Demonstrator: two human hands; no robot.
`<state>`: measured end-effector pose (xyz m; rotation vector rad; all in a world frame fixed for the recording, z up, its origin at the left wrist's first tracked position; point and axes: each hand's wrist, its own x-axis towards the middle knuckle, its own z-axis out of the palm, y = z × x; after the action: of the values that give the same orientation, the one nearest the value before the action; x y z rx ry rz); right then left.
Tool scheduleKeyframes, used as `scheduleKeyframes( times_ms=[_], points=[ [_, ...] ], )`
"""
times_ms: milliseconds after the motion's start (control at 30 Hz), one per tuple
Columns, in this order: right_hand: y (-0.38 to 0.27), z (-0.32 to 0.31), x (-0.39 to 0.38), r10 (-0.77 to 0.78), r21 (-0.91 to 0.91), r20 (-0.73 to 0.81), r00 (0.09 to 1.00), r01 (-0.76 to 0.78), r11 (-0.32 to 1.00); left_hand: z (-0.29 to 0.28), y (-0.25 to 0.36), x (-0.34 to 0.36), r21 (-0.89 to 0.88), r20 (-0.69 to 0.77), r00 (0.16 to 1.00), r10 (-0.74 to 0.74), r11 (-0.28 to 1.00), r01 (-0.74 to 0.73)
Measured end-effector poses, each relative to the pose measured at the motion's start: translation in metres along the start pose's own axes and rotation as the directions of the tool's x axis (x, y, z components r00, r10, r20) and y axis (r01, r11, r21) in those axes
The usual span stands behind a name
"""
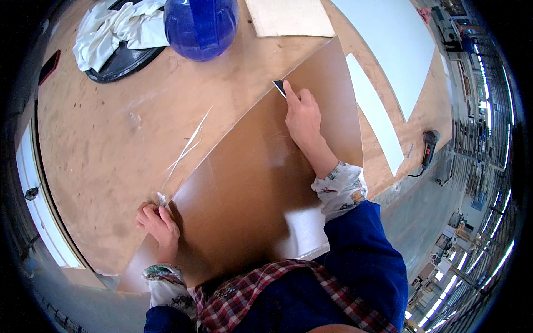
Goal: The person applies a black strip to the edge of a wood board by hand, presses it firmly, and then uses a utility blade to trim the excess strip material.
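1. The big glossy brown sheet (239, 183) lies flat on the surface right in front of the person, its long far edge slanting from lower left to upper right. The near side is partly hidden by the person's body, so I can't tell whether it overhangs.
2. I'd judge it thin and fairly stiff, more awkward than heavy, liable to flex if lifted by one corner. The shine suggests a slippery face that could scuff. Two opposite edges look the best hold, with palms kept off the middle.
3. The hands are well apart. The right hand (303, 114) is closed on a small black tool (280, 86), index finger laid along it, at the far edge. The left hand (160, 225) is curled at the lower stretch of that edge; I can't tell whether it grips anything.
4. Thin white strips (189, 144) lie loose beyond the edge.
5. The wooden surface (100, 155) is scuffed and spotted. It carries a blue plastic vessel (201, 28), white cloth (122, 30), a narrow white sheet (377, 116) and, at the right, a black power tool (429, 145).
6. Past it, a grey floor (416, 208) runs off into a cluttered workshop.
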<state>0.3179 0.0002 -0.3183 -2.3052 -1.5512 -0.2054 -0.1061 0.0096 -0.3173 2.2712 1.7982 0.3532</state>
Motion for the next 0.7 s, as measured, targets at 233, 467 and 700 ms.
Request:
scheduleKeyframes(
  times_ms=[233,467,700],
  points=[
    [-0.012,0.001,-0.007,0.011,0.026,-0.024,1.000,-0.010,1.000,0.005,-0.004,-0.001,-0.039,-0.031,0.999,0.022,0.999,-0.023],
    [-0.024,-0.002,-0.016,0.011,0.032,0.037,0.999,-0.012,0.999,0.002,-0.001,0.000,-0.013,-0.013,0.999,0.044,0.999,-0.045],
    [-0.042,0.001,-0.029,-0.013,0.043,0.020,1.000,0.012,0.999,0.002,0.000,0.001,-0.041,-0.027,0.999,0.037,0.998,-0.038]
  ],
)
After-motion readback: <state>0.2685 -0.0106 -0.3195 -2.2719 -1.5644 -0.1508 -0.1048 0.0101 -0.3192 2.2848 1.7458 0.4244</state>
